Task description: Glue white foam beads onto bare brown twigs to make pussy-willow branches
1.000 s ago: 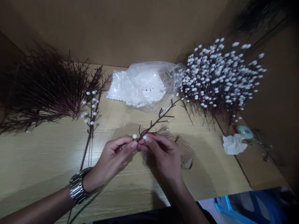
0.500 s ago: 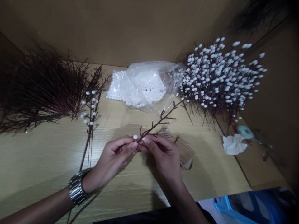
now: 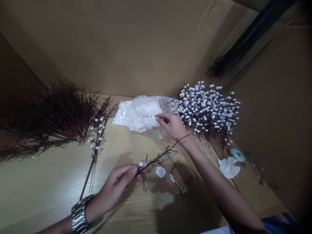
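My left hand (image 3: pixel 119 182) pinches the lower part of a dark brown branch (image 3: pixel 156 160), which slants up to the right. One white ball (image 3: pixel 140 164) sits on the branch beside my fingertips. My right hand (image 3: pixel 172 125) is over the right side of a clear plastic bag of white balls (image 3: pixel 138 113), its thumb and forefinger pinched together. Whatever lies between those fingertips is too small to make out. The branch's tip reaches to just below my right wrist.
Bare brown branches (image 3: pixel 60 113) are heaped at the left, beside a stem with white balls (image 3: pixel 97 133). A white-tipped bunch (image 3: pixel 209 110) stands at the right, near crumpled tissue (image 3: pixel 229 167). Cardboard walls (image 3: pixel 109 48) rise behind the table (image 3: pixel 122 208).
My right hand has left the branch and moved up and forward to the bag. My left hand still holds the branch. The camera view has tilted upward.
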Demonstrator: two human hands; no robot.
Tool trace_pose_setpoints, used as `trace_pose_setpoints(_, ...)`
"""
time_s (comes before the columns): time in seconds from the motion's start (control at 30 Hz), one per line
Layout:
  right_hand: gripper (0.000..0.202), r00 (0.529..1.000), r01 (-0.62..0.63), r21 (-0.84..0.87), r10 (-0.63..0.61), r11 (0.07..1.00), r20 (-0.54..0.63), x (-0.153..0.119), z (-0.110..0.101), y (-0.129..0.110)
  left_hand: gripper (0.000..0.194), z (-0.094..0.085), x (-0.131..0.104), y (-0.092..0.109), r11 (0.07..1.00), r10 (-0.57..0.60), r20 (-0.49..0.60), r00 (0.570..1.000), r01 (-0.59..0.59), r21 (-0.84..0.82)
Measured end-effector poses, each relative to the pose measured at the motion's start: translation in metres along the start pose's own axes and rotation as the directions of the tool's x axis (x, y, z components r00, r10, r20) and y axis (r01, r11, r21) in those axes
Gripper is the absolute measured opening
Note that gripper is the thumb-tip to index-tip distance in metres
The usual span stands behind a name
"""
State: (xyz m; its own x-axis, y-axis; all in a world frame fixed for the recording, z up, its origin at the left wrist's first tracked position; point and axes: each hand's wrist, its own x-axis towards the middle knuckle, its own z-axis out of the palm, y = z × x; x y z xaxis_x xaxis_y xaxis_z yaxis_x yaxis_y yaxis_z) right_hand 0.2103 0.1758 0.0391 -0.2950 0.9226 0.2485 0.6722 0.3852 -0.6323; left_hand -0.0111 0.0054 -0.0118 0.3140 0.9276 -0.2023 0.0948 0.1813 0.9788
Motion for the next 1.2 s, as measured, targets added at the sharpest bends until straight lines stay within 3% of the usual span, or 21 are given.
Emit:
trace_pose_setpoints(0.13, 0.013, 0.992, 0.047, -0.106, -0.034, 0.993, 0.123, 0.053, 0.026, 0.004, 0.046, 0.002, -0.003, 0.002, 0.997, 0.045, 0.021, 0.999, -0.046, 0.058)
trace_pose_setpoints(0.23, 0.014, 0.985, 0.058, -0.136, -0.034, 0.989, 0.17, 0.065, 0.039, 0.013, 0.041, 0.003, -0.003, 0.006, 0.993, 0.09, 0.047, 0.995, -0.093, 0.068)
trace_pose_setpoints(0.33, 0.015, 0.988, 0.078, -0.125, -0.059, 0.989, 0.144, 0.063, 0.036, 0.017, 0.037, 0.003, -0.003, 0.009, 0.992, 0.118, 0.075, 0.99, -0.122, 0.045)
trace_pose_setpoints(0.43, 0.015, 0.994, 0.096, -0.075, -0.091, 0.993, 0.063, 0.052, 0.019, 0.014, 0.031, 0.002, -0.001, 0.008, 0.994, 0.106, 0.066, 0.992, -0.105, -0.015)
trace_pose_setpoints(0.57, 0.02, 0.993, 0.094, 0.039, -0.091, 0.995, -0.079, 0.018, -0.024, 0.011, 0.023, 0.003, 0.001, 0.002, 0.991, 0.063, 0.048, 0.997, -0.056, -0.125)
trace_pose_setpoints(0.7, 0.026, 0.978, 0.018, 0.144, 0.012, 0.989, -0.208, -0.038, -0.072, 0.017, 0.024, 0.005, 0.004, -0.001, 0.979, 0.026, 0.003, 1.0, -0.025, -0.203)
trace_pose_setpoints(0.77, 0.023, 0.96, -0.078, 0.303, 0.154, 0.95, -0.235, -0.067, -0.087, 0.02, 0.024, 0.006, 0.005, -0.001, 0.974, 0.029, -0.02, 0.999, -0.033, -0.225)
trace_pose_setpoints(0.83, 0.02, 0.951, -0.146, 0.377, 0.235, 0.915, -0.2, -0.09, -0.094, 0.019, 0.022, 0.006, 0.006, -0.001, 0.972, 0.034, -0.04, 0.999, -0.043, -0.232)
trace_pose_setpoints(0.93, 0.021, 0.959, -0.174, 0.4, 0.247, 0.9, -0.137, -0.107, -0.09, 0.009, 0.022, 0.007, 0.007, -0.006, 0.974, 0.03, -0.056, 0.998, -0.042, -0.223)
trace_pose_setpoints(1.2, 0.019, 0.976, -0.125, 0.257, 0.165, 0.958, -0.139, -0.093, -0.081, -0.032, 0.022, 0.006, 0.009, -0.013, 0.987, 0.036, -0.086, 0.996, -0.049, -0.15)
